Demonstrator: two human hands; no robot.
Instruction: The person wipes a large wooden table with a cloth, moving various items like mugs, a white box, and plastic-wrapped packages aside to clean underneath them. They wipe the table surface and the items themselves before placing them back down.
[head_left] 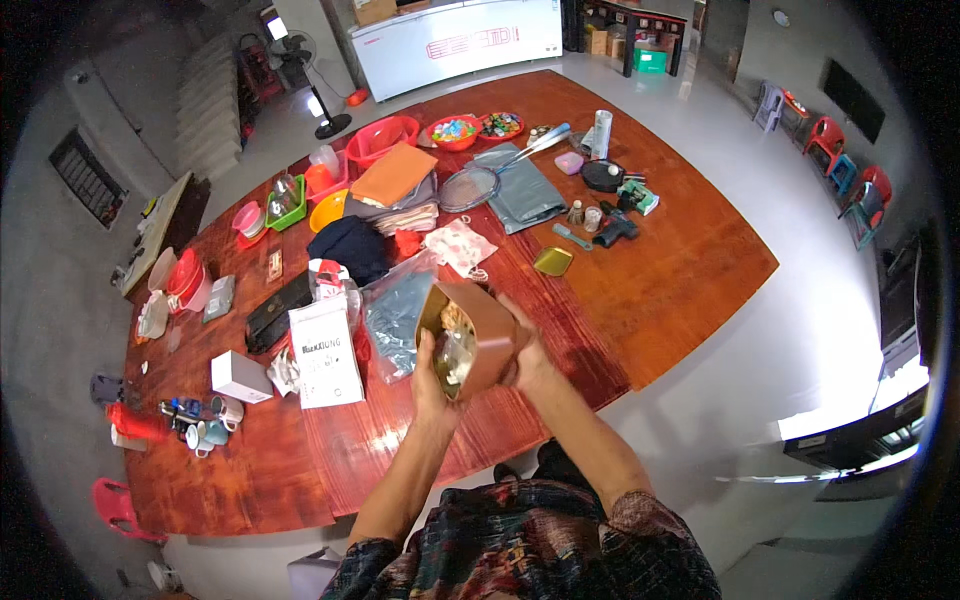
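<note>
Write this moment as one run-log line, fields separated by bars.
left hand: under box opening | right hand: gripping brown box, tilted, small items inside | nearby: clear plastic bag, wooden table

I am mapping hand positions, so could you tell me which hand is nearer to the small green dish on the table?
Right. The right hand grips the brown tin on its far side, just below the green dish; the left hand holds the tin's open side, farther away.

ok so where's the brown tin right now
In the head view the brown tin is held up between both hands, left hand and right hand, over the near table edge, just right of the clear plastic bag.
</note>
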